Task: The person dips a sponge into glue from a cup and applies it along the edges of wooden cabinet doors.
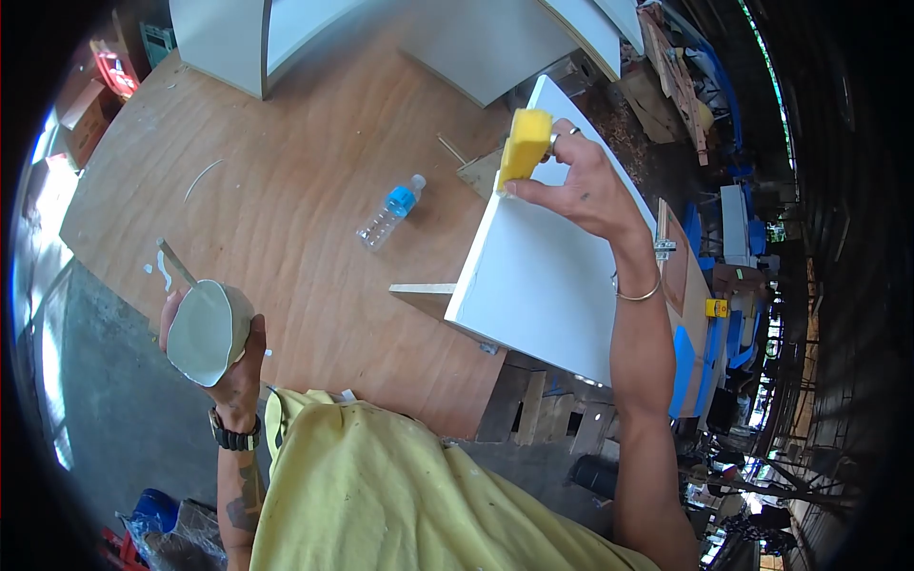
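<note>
Pinching a yellow sponge (pixel 526 147) in the right hand (pixel 586 187), likely light, soft, best held by its sides; clasping an open tub (pixel 241 309) in the left hand (pixel 240 381).

The left hand (pixel 245 369) is holding a cup (pixel 206 333); the right hand (pixel 592 187) is holding a sponge (pixel 526 147) at the edge of a board (pixel 547 276).

Shirt (pixel 400 485): yellow, loose, creased, flecked with small dark specks. Wristband (pixel 235 438), left wrist (pixel 236 415): black, chunky, segmented. Bangle (pixel 642 297), right wrist (pixel 635 252): slim, metallic. Rings (pixel 555 144), right hand (pixel 586 188): 2, slender bands. Forearm marking (pixel 246 504), left: patterned.
</note>
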Action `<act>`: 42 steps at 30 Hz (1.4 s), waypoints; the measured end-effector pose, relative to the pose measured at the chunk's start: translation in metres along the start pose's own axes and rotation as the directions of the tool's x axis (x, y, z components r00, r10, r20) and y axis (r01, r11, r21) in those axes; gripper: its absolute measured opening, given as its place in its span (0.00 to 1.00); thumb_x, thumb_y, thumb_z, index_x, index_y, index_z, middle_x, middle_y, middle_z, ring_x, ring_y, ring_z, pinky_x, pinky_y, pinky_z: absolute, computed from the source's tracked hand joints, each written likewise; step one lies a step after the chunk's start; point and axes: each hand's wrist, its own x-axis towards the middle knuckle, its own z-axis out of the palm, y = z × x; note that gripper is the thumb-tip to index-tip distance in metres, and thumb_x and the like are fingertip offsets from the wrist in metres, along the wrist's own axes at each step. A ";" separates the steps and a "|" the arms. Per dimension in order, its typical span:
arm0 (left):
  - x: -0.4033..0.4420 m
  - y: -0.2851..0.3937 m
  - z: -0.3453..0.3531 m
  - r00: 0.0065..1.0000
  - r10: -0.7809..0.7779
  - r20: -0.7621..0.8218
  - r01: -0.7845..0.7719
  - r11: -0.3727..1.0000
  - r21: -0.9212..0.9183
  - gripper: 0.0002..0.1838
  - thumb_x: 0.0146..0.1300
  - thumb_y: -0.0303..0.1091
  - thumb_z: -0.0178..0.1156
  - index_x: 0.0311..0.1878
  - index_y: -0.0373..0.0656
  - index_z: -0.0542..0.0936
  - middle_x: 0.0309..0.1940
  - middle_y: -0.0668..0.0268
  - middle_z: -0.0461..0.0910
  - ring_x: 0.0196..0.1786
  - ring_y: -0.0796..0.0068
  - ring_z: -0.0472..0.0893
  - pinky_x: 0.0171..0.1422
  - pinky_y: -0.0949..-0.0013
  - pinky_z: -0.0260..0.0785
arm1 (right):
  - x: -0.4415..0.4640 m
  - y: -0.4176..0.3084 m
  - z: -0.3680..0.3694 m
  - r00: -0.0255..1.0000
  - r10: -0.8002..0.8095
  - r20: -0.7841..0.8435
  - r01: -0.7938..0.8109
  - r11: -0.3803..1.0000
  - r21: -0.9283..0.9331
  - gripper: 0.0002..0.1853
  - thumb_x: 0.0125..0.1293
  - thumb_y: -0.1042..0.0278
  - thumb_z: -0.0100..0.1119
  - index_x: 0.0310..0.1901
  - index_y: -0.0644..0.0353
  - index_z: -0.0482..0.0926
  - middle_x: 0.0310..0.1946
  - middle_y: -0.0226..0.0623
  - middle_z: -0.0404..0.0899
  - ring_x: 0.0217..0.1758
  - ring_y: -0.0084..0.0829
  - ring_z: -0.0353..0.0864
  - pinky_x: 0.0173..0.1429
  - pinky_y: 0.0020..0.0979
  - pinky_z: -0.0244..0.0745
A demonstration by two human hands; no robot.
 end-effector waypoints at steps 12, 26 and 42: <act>-0.004 0.001 0.008 0.999 0.008 0.041 -0.006 0.999 -0.052 0.43 0.42 0.33 0.76 0.63 0.38 0.68 0.64 0.58 0.63 0.66 0.57 0.67 0.68 0.56 0.64 | -0.025 -0.009 -0.005 0.990 0.118 -0.081 -0.093 0.960 0.263 0.21 0.52 0.60 0.76 0.43 0.64 0.81 0.34 0.36 0.79 0.35 0.28 0.74 0.43 0.31 0.70; -0.004 -0.007 0.021 0.994 -0.022 0.106 0.034 0.993 -0.109 0.46 0.42 0.28 0.74 0.65 0.39 0.60 0.62 0.59 0.63 0.62 0.59 0.70 0.66 0.56 0.65 | 0.082 0.150 -0.039 0.919 0.345 -0.191 -0.290 0.920 0.266 0.18 0.56 0.66 0.69 0.45 0.71 0.81 0.38 0.43 0.85 0.42 0.29 0.84 0.50 0.31 0.77; 0.011 -0.024 0.034 0.994 -0.021 0.111 0.039 0.986 -0.165 0.45 0.45 0.30 0.75 0.66 0.40 0.61 0.64 0.59 0.61 0.63 0.59 0.70 0.66 0.56 0.67 | 0.104 0.166 -0.024 0.911 0.403 -0.088 -0.388 0.909 0.149 0.20 0.55 0.66 0.68 0.45 0.72 0.81 0.38 0.45 0.85 0.42 0.33 0.85 0.51 0.33 0.76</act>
